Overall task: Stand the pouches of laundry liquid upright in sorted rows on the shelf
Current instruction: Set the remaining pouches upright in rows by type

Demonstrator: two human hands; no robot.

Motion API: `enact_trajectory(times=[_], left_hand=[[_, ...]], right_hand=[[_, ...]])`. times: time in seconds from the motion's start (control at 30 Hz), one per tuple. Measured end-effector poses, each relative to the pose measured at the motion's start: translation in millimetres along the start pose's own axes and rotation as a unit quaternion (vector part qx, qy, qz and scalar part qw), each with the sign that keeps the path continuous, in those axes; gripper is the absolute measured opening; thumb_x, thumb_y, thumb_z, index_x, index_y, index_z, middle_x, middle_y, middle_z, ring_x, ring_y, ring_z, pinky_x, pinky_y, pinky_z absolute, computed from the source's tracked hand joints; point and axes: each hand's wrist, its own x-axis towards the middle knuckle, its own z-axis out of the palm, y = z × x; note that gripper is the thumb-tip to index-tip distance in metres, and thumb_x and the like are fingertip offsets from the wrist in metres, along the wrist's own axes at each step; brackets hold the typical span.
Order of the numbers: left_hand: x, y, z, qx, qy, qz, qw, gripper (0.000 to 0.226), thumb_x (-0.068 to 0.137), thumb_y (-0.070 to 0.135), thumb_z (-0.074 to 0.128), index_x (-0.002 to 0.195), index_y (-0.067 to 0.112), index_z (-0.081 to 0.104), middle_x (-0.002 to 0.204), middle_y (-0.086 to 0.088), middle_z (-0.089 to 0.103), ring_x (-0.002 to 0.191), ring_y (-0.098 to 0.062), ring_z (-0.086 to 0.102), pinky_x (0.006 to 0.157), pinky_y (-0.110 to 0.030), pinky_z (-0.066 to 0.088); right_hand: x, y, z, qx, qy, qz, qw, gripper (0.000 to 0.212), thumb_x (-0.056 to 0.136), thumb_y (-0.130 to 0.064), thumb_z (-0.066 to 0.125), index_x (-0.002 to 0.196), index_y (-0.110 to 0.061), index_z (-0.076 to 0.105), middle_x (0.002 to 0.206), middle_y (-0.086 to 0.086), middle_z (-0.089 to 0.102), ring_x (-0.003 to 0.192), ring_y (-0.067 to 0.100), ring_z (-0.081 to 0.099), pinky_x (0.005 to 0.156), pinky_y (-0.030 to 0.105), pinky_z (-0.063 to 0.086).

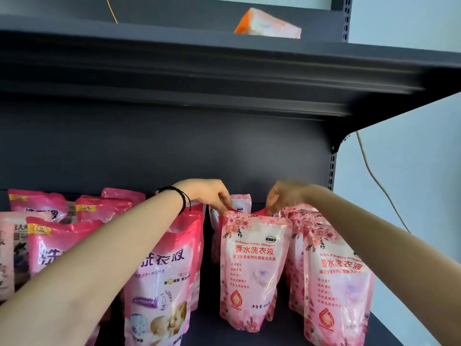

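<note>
At the shelf's left end stand pink pouches (47, 245) with yellow "NEW" flags, several deep toward the back panel (149, 146). The leftmost are cut off by the picture's edge, and their print is hard to read. The left forearm, with a black wrist band (184, 199), crosses in front of them. It hides much of a bright pink pouch (162, 270) with a baby picture, which stands near the front edge.

The left grip (212, 193) is closed in a pinch on the top left corner of the floral pouch (252, 265). This pouch stands upright near the middle of the shelf (207, 323), with a dark strip of bare board between it and the bright pink pouch. The right grip (282, 196) pinches its top right corner. The fingertips of both dip behind the top edge, so how deep they hold is hidden. Another pouch (240, 203) stands just behind.

Toward the right end, a row of floral pouches (336, 283) stands just beside the pinched one, and the front one is cut off below. Bare board shows at the right front corner. The upper shelf (224, 58) leaves tall open room above the pouch tops, and an orange and white pack (268, 23) lies on it. A grey cable (374, 176) hangs on the wall past the right end.
</note>
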Motion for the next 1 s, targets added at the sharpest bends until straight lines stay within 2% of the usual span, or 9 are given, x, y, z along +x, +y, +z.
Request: enact_trajectory(times=[0.1,0.23,0.4,0.57,0.63,0.77,0.83,0.93,1.0], left_hand=[[1.0,0.6,0.7,0.018,0.031,-0.012,0.999,0.020,0.080,0.021,0.075,0.098,0.013,0.074,0.080,0.007,0.066,0.068,-0.002,0.057,0.071,-0.021,0.047],[-4.5,1.3,-3.8,-0.013,0.065,-0.032,0.997,0.021,0.086,0.019,0.069,0.102,0.006,0.071,0.069,0.005,0.058,0.035,0.003,0.043,0.036,-0.007,0.030],[-14.0,3.5,-26.8,-0.138,0.188,-0.028,0.972,0.022,0.087,0.020,0.068,0.103,0.005,0.071,0.098,-0.003,0.067,0.091,-0.012,0.057,0.071,-0.021,0.044],[-33.4,34.6,-61.3,-0.351,0.327,0.013,0.877,0.006,0.089,0.021,0.063,0.092,0.016,0.063,0.099,-0.001,0.065,0.101,-0.017,0.062,0.090,-0.035,0.052],[-41.5,49.0,-72.5,-0.413,0.366,0.047,0.833,0.006,0.089,0.021,0.063,0.086,0.017,0.061,0.094,0.000,0.066,0.097,-0.017,0.064,0.094,-0.040,0.052],[-57.3,70.9,-89.1,-0.455,0.416,0.090,0.782,0.014,0.089,0.023,0.065,0.077,0.016,0.061,0.085,0.001,0.066,0.091,-0.018,0.064,0.097,-0.042,0.050],[-68.5,76.7,-86.9,-0.476,0.408,0.099,0.773,0.013,0.089,0.023,0.065,0.082,0.013,0.062,0.084,0.000,0.066,0.085,-0.016,0.065,0.095,-0.043,0.052],[-91.8,81.0,-63.9,-0.505,0.377,0.097,0.770,0.016,0.090,0.024,0.064,0.086,0.008,0.065,0.080,-0.002,0.068,0.077,-0.016,0.066,0.087,-0.039,0.054],[-108.4,81.8,-38.0,-0.517,0.359,0.089,0.772,0.016,0.090,0.024,0.064,0.081,0.010,0.064,0.073,0.000,0.068,0.067,-0.012,0.064,0.078,-0.037,0.055]], right_hand=[[2.0,0.2,1.5,0.020,0.025,0.002,0.999,0.019,0.079,-0.029,0.077,0.093,-0.016,0.076,0.085,-0.009,0.070,0.087,0.008,0.061,0.087,0.026,0.044],[-0.2,-1.9,2.1,0.087,0.086,0.020,0.992,0.019,0.081,-0.025,0.076,0.095,-0.013,0.076,0.100,0.003,0.074,0.090,0.012,0.063,0.083,0.024,0.043],[-6.7,-1.2,-15.7,0.252,0.233,0.042,0.938,0.009,0.078,-0.022,0.078,0.081,-0.014,0.074,0.083,0.009,0.072,0.076,0.018,0.065,0.086,0.027,0.048],[-22.4,-27.5,-50.5,0.444,0.414,-0.030,0.794,0.022,0.085,-0.006,0.069,0.105,0.001,0.069,0.053,-0.020,0.065,0.052,-0.011,0.057,0.059,0.008,0.045],[-31.0,-42.7,-66.1,0.497,0.446,-0.062,0.742,0.006,0.086,-0.006,0.068,0.091,-0.004,0.071,0.057,-0.017,0.068,0.057,-0.006,0.060,0.065,0.013,0.048],[-53.9,-70.8,-84.5,0.578,0.466,-0.093,0.663,0.014,0.088,-0.008,0.067,0.075,-0.013,0.067,0.060,-0.008,0.068,0.052,0.002,0.061,0.057,0.018,0.051],[-67.7,-79.9,-83.6,0.600,0.455,-0.086,0.652,0.013,0.088,-0.011,0.067,0.075,-0.014,0.066,0.057,-0.009,0.067,0.049,0.002,0.059,0.053,0.017,0.050],[-89.1,-84.9,-62.8,0.619,0.415,-0.059,0.664,0.009,0.085,-0.018,0.071,0.077,-0.017,0.070,0.065,-0.005,0.070,0.060,0.008,0.062,0.070,0.027,0.058],[-106.9,-87.0,-37.9,0.616,0.390,-0.054,0.683,0.011,0.087,-0.020,0.069,0.076,-0.018,0.069,0.062,-0.006,0.068,0.056,0.007,0.061,0.059,0.023,0.054]])
